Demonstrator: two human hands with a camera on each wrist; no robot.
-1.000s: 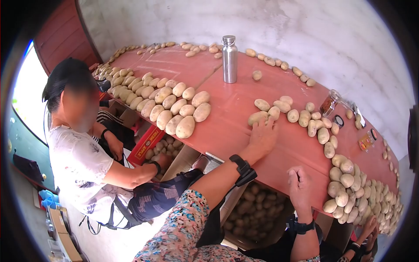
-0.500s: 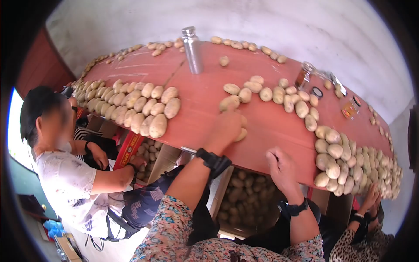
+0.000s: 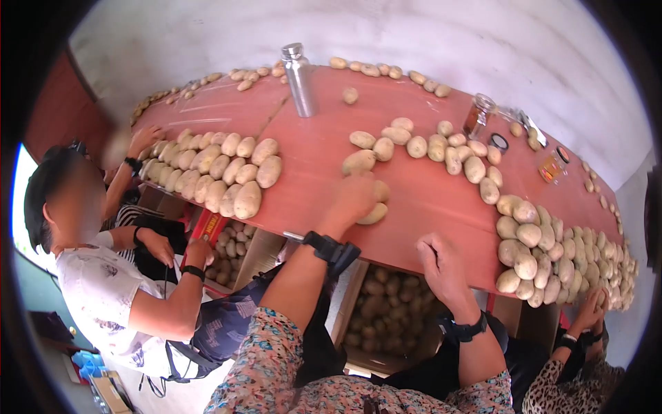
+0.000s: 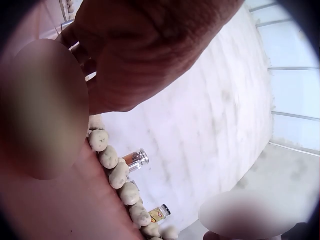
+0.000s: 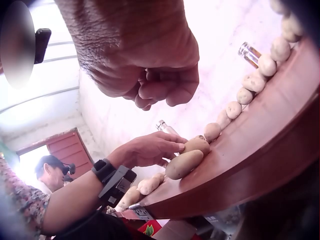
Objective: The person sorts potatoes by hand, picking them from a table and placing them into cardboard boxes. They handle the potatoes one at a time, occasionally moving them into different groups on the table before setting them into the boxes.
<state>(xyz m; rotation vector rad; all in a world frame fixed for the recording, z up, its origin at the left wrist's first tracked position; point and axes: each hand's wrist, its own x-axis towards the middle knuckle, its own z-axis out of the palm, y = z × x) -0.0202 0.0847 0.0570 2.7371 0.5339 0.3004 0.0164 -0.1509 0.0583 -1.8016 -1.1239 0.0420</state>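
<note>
"Two potatoes (image 3: 373,215) lie at the left hand (image 3: 348,201), between the middle of the table (image 3: 427,214) and its near edge. Is that hand gripping one?"

"I can't tell. In the right wrist view its fingers touch the farther of the two, but how firmly is hidden. The right hand (image 3: 445,269) is clenched at the near edge, with nothing visible in it."

"So what's the risk?"

"Rolling, I'd say. They're rounded, and I see no lip along that edge. A careless nudge from the left hand's heel could send the nearer one over, perhaps down into the box (image 3: 350,301) below, and bruise it."

"And the heap of potatoes (image 3: 529,235) towards the table's right end?"

"It reaches the near edge and appears stacked. If the right forearm (image 3: 483,362) swung outward, it could knock one loose, and those above might follow."

"Anything farther in?"

"The line of potatoes (image 3: 417,147) beyond the left hand is packed close, so pushing one could shift its neighbours. A hard shove might even reach the glass jar (image 3: 478,116) near the far edge and tip it."
</note>
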